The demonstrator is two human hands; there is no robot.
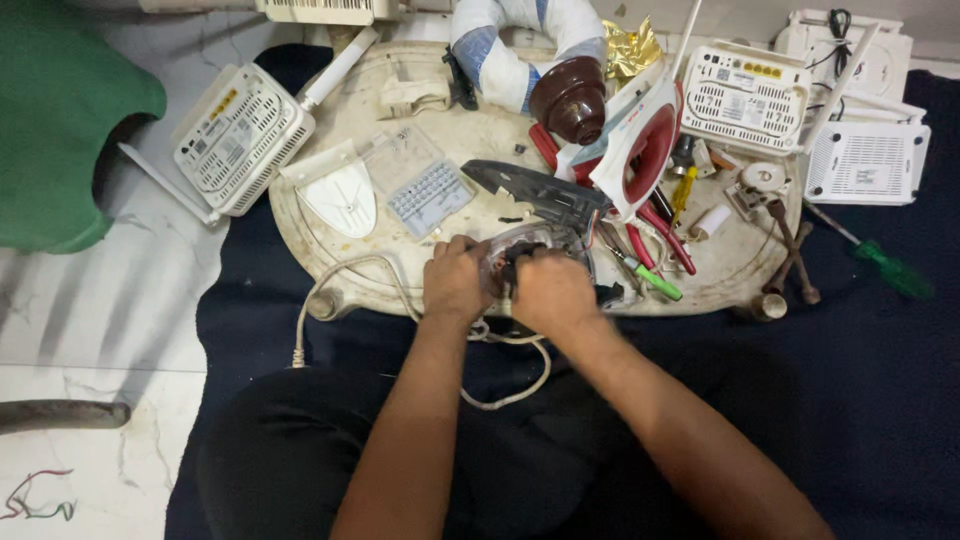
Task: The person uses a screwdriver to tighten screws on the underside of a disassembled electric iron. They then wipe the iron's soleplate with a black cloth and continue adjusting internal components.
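My left hand point(455, 280) and my right hand point(550, 290) are both closed around a small clear-cased appliance part with wiring point(520, 245) at the near edge of an oval white tray table point(330, 215). A white power cord point(400, 290) runs from that part, loops under my hands and ends in a plug at the left. Just beyond my hands lies a dark grey plastic iron shell point(535, 190). A red and white iron body point(645, 150) leans upright behind it.
On the tray lie a clear screw box point(425, 190), a white plastic cover point(340, 195), red-handled pliers point(660, 230), a green-handled screwdriver point(650, 278) and spanners point(790, 250). White routers point(240, 135) point(745, 95) point(865, 160) surround it. A green cloth point(60, 110) lies far left.
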